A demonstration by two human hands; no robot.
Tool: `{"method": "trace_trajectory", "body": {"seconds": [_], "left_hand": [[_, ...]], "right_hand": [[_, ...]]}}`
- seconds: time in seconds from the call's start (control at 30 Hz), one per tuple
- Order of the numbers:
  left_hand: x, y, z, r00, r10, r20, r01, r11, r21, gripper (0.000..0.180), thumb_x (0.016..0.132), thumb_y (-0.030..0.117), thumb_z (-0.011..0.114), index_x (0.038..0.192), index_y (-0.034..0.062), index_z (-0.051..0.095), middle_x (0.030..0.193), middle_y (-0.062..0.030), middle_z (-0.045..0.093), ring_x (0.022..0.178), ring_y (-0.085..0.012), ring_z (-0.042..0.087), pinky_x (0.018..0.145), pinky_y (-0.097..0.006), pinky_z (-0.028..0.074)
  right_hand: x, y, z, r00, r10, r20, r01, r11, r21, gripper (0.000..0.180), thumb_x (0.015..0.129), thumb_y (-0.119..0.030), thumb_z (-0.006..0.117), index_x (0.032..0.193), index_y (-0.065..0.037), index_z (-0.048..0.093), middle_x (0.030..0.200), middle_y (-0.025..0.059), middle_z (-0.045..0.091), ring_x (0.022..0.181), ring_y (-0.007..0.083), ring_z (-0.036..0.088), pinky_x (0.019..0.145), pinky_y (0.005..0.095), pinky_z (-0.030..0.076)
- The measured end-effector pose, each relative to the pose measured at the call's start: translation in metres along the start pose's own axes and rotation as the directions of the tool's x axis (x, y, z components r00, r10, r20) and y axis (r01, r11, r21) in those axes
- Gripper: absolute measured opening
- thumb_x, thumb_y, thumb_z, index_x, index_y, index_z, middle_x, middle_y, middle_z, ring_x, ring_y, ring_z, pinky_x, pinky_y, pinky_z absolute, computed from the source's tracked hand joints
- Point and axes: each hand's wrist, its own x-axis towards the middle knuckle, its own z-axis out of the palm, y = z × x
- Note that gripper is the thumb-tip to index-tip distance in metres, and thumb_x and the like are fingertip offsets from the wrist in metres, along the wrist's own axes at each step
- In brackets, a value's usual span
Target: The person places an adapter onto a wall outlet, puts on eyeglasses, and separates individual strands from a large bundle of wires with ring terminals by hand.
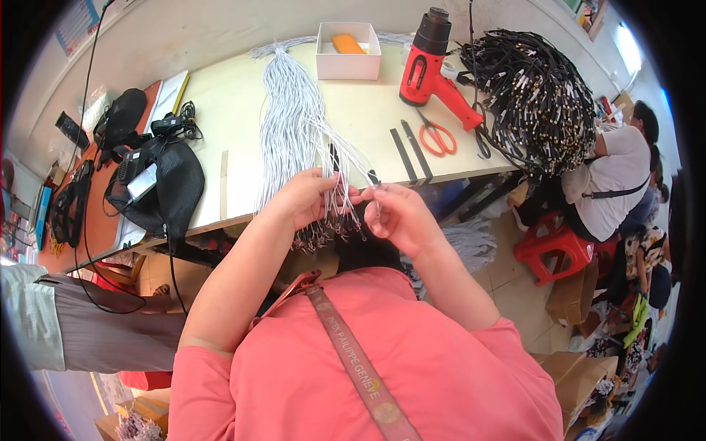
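A thick bundle of thin white wires [285,110] lies across the table and hangs over its near edge, with small dark ends at the bottom. My left hand [307,197] is closed on some of these wires at the bundle's right side, near the table edge. Just to the right, my right hand [403,217] pinches a few strands drawn away from the bundle, its fingers close to those of my left hand. The exact tips between the fingers are too small to make out.
Behind the bundle stands a white box [348,70] with an orange item inside. To the right are a red heat gun [421,73], orange-handled scissors [439,138], dark strips [403,154] and a heap of black cables [529,95]. Black bags [165,184] lie left. People are on both sides.
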Motion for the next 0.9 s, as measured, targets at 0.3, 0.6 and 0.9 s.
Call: {"method": "trace_trajectory", "body": {"seconds": [0.3,0.6,0.9], "left_hand": [[0.000,0.000,-0.003,0.999,0.015,0.041,-0.012,0.997,-0.078,0.029,0.090,0.020,0.049,0.103,-0.0057,0.045,0.092,-0.0167,0.059,0.078,-0.0252,0.061,0.066,-0.037,0.052],[-0.002,0.000,-0.006,0.995,0.035,0.090,-0.031,0.998,-0.049,0.018,0.086,0.013,0.056,0.095,-0.0011,0.050,0.086,-0.0126,0.061,0.078,-0.0206,0.061,0.060,-0.032,0.049],[-0.001,-0.001,-0.003,0.999,0.013,0.040,-0.013,1.000,-0.010,0.015,0.086,0.009,0.056,0.095,-0.0011,0.051,0.084,-0.0115,0.063,0.076,-0.0194,0.063,0.057,-0.028,0.050]], "right_hand": [[0.001,0.014,0.009,0.997,0.060,0.047,-0.040,0.934,-0.354,0.023,0.091,-0.020,0.048,0.094,0.000,0.058,0.070,0.0078,0.063,0.051,0.0090,0.056,0.044,0.0170,0.040],[0.002,0.019,0.004,0.993,0.110,0.044,-0.084,0.917,-0.391,0.023,0.090,-0.023,0.050,0.096,-0.002,0.057,0.069,0.0083,0.063,0.052,0.0093,0.057,0.043,0.0172,0.040],[-0.008,0.011,0.008,0.973,0.230,-0.031,-0.224,0.894,-0.388,0.031,0.089,-0.023,0.052,0.106,0.002,0.055,0.090,0.0140,0.064,0.058,0.0134,0.063,0.041,0.0179,0.040]]}}
